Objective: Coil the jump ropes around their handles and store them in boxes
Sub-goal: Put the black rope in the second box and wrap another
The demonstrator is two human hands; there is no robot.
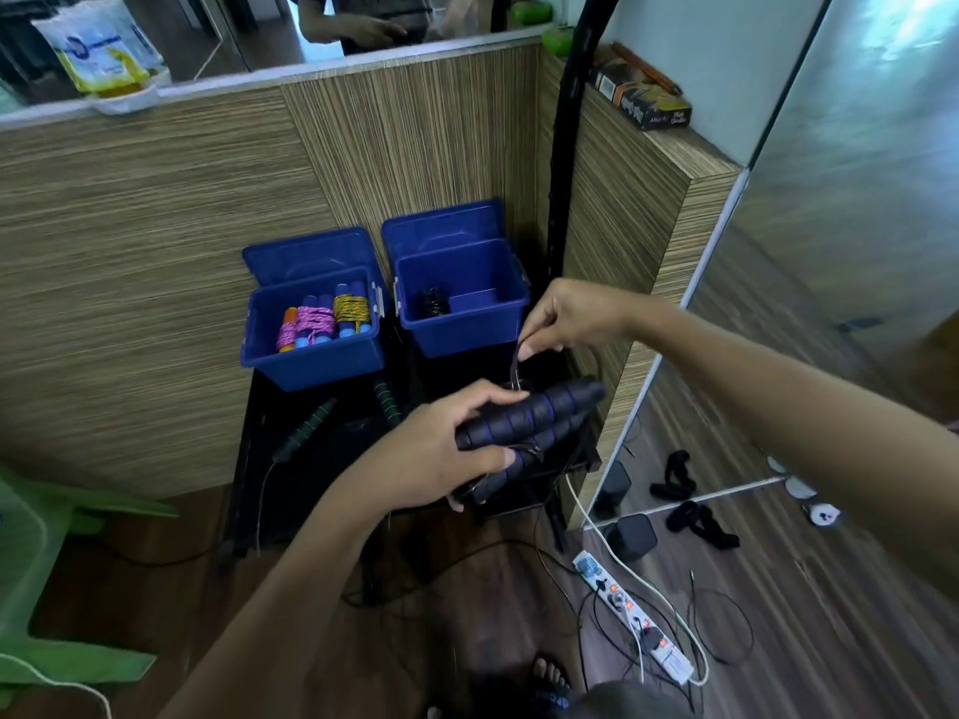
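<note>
Start with the black low table (311,490) in the corner of the wood-grain partition; it carries two open blue boxes along its far edge, lids tipped back against the wall. The left blue box (311,355) already holds coiled ropes, pink and yellow cord wound on blue handles; the right blue box (462,324) shows one dark coil at its left side and bare floor beside it, so that looks like your destination; it sits straight beyond your hands. On the table's near-left part lies another rope, its green-ringed handles (306,428) apart and its cord uncoiled; that one is not yet done.

Now the pair in hand: your left hand (441,454) grips the two black foam handles with blue rings (529,422) together near their near ends; their long axis runs from lower left up to the right, free ends pointing at the table's right edge. Your right hand (565,319) is above and just beyond them, pinching the thin dark cord (516,363), which drops from those fingertips to the handles beside your left thumb.

So the turn hinges on this: the cord meets the handles crosswise from above, and your right hand is the nearer one to lay the next wrap; I judge the coiling is under way, with loose cord trailing below.
</note>
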